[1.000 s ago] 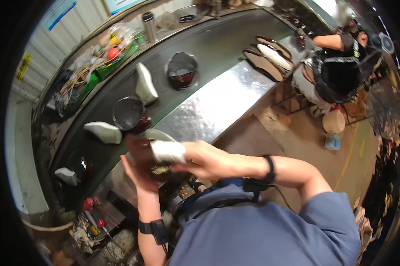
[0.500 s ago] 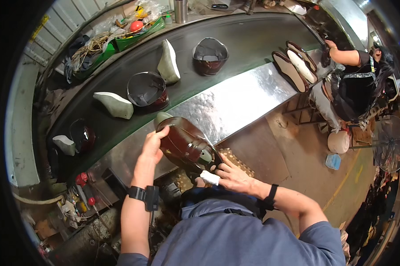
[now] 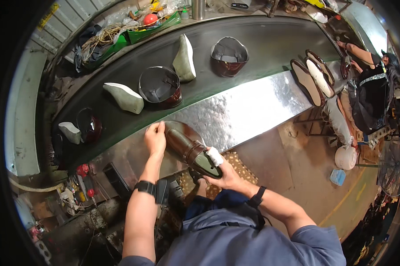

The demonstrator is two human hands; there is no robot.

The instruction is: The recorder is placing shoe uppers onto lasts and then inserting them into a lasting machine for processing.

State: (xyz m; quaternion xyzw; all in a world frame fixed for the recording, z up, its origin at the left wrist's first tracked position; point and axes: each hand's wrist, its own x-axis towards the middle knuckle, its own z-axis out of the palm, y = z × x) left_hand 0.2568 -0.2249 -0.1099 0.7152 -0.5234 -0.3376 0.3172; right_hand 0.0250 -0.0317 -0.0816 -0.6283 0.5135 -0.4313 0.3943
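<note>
- far left on the dark belt: a small pale last beside a dark red upper, both well apart from the hands.
- next along: a grey-green last, tilted, its white face up, just beside a wide dark-lined upper.
- left hand: fingers curled in and clamped on the edge of the toe end of the brown shoe; their undersides are hidden.
- brown shoe: held between the two hands, in front of the belt and over the near side of the metal tabletop; whether it touches the metal, i cannot tell. its long axis slants from toe at upper left to heel at lower right, so the left hand is nearer the toe and the right nearer the heel. a green form fills the opening.
- beyond it on the belt: a standing last, then another upper, opening up.
- right hand: clamped around the heel end, a white wrap on one digit against the shoe's side.
- far right: flat brown soles and a white one, near a co-worker, well apart from the held shoe.
</note>
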